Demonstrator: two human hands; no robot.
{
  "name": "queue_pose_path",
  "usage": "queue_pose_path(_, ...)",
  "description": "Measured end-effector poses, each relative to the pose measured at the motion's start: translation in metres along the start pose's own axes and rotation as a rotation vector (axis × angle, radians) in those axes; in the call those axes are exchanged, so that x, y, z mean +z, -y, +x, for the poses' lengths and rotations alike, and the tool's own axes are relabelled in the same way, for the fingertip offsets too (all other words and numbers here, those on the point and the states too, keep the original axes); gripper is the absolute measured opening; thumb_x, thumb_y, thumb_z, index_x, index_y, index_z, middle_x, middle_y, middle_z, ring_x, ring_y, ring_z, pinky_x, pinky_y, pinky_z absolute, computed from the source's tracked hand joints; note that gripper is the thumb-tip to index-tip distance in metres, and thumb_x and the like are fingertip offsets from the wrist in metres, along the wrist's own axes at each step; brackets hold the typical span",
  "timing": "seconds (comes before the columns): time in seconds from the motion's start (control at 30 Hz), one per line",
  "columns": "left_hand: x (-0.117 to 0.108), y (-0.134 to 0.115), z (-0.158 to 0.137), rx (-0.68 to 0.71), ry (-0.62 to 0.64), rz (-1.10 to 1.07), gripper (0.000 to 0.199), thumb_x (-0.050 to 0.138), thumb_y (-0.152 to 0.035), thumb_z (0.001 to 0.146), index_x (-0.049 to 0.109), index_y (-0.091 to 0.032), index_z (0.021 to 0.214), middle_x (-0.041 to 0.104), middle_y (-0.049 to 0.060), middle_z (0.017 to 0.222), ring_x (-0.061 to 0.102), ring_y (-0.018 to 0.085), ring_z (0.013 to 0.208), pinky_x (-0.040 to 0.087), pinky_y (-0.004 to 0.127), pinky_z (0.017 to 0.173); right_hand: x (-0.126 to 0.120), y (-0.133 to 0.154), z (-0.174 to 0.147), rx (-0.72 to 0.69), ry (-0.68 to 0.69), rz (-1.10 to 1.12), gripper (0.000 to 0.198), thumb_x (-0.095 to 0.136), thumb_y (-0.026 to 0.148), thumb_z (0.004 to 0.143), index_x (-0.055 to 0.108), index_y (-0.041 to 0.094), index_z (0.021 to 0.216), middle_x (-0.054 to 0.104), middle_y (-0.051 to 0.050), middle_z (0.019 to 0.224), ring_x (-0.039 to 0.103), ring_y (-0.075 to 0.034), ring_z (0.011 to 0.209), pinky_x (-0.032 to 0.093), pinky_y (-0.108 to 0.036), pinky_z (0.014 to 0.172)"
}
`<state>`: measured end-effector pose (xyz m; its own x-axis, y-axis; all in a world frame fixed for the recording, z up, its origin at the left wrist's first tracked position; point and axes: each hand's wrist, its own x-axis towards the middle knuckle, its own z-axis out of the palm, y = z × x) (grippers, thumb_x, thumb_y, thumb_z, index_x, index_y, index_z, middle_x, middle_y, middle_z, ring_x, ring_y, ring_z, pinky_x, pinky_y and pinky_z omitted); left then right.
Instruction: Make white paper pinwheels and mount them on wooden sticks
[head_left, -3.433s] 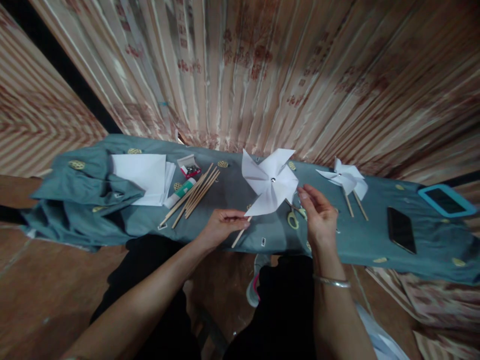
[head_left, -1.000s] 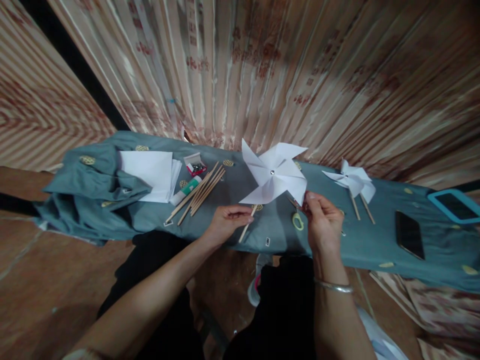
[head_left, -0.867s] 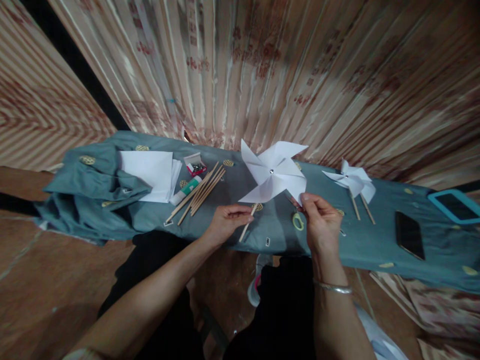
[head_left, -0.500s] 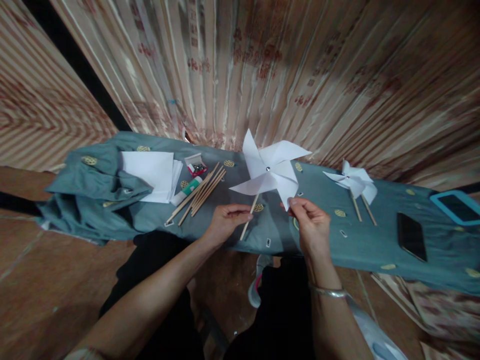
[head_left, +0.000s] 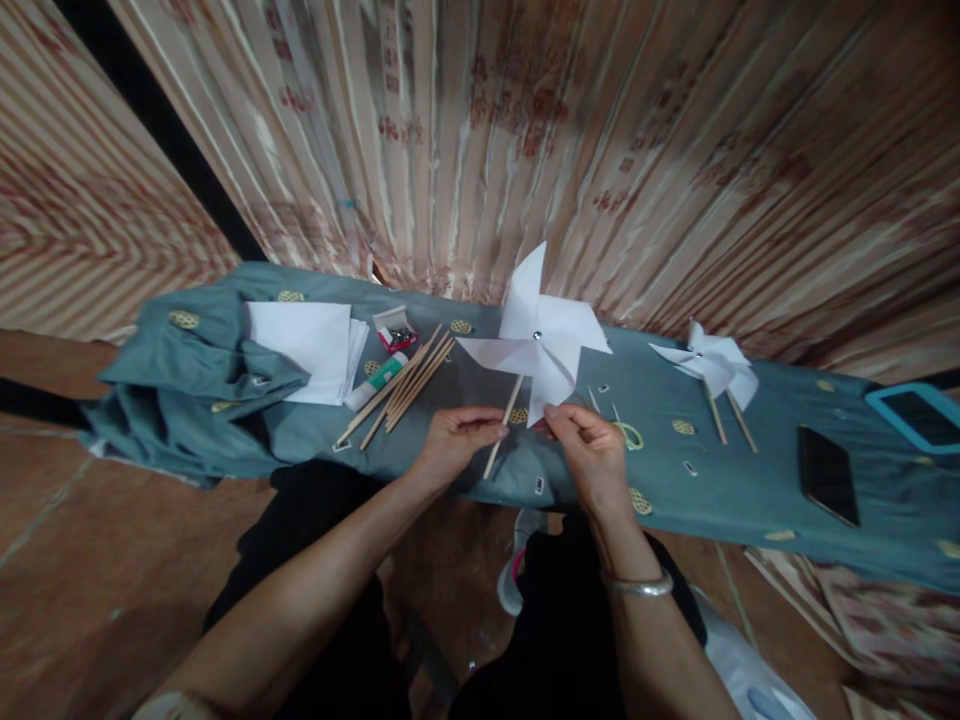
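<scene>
A white paper pinwheel [head_left: 551,335] with a silvery pin at its hub stands above the cloth-covered bench, mounted on a thin wooden stick [head_left: 513,400]. My left hand [head_left: 461,438] pinches that stick below the blades. With thumb and forefinger, my right hand [head_left: 589,450] grips the tip of the pinwheel's lowest blade. Just beyond the right hand lie scissors [head_left: 630,435] with yellow-green handles, partly hidden by the fingers.
White paper sheets [head_left: 300,345], a small box of metal pins [head_left: 395,330], a glue stick [head_left: 385,375] and several wooden sticks [head_left: 416,390] lie left. To the right are paper pinwheels [head_left: 720,362], a black phone [head_left: 826,475] and a blue-framed tablet [head_left: 916,415]. Corrugated sheeting [head_left: 480,150] rises behind.
My right hand has moved left, toward the stick, and the pinwheel has turned clockwise with the blade it grips. More of the scissors shows. My left hand has stayed on the stick.
</scene>
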<state>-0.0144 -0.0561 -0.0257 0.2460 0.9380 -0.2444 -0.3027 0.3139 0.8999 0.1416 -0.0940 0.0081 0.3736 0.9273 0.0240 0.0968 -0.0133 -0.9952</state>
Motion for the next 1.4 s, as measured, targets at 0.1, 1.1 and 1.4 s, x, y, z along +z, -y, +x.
queue_pose_path(0.1,0.0,0.001,0.0,-0.002,0.021,0.0,0.034,0.09,-0.032,0.045,0.078,-0.017,0.073,0.075,0.003,0.072,0.066,0.016,0.067,0.054,0.031,0.077,0.004,0.0,-0.001,0.009,0.044,-0.015,0.03,0.073,0.051,0.069,0.068,0.023,0.059,0.066,0.001,0.056,0.06,-0.016,0.058,0.049,-0.03,0.063)
queue_pose_path(1.1,0.013,0.017,0.005,-0.044,0.086,-0.066,0.038,0.089,-0.025,0.046,0.078,-0.017,0.081,0.076,0.003,0.076,0.067,0.014,0.07,0.055,0.031,0.08,0.01,-0.015,0.013,0.189,-0.085,0.119,0.033,0.08,0.046,0.053,0.06,0.02,0.054,0.059,0.005,0.053,0.049,-0.011,0.053,0.039,-0.025,0.056)
queue_pose_path(1.4,0.01,0.015,0.003,-0.076,0.099,-0.028,0.035,0.089,-0.026,0.048,0.079,-0.016,0.08,0.075,0.004,0.076,0.067,0.015,0.072,0.054,0.03,0.08,-0.095,-0.019,0.076,0.056,-0.297,-0.26,0.046,0.074,0.062,0.05,0.06,0.019,0.056,0.057,0.003,0.053,0.047,-0.011,0.051,0.038,-0.027,0.053)
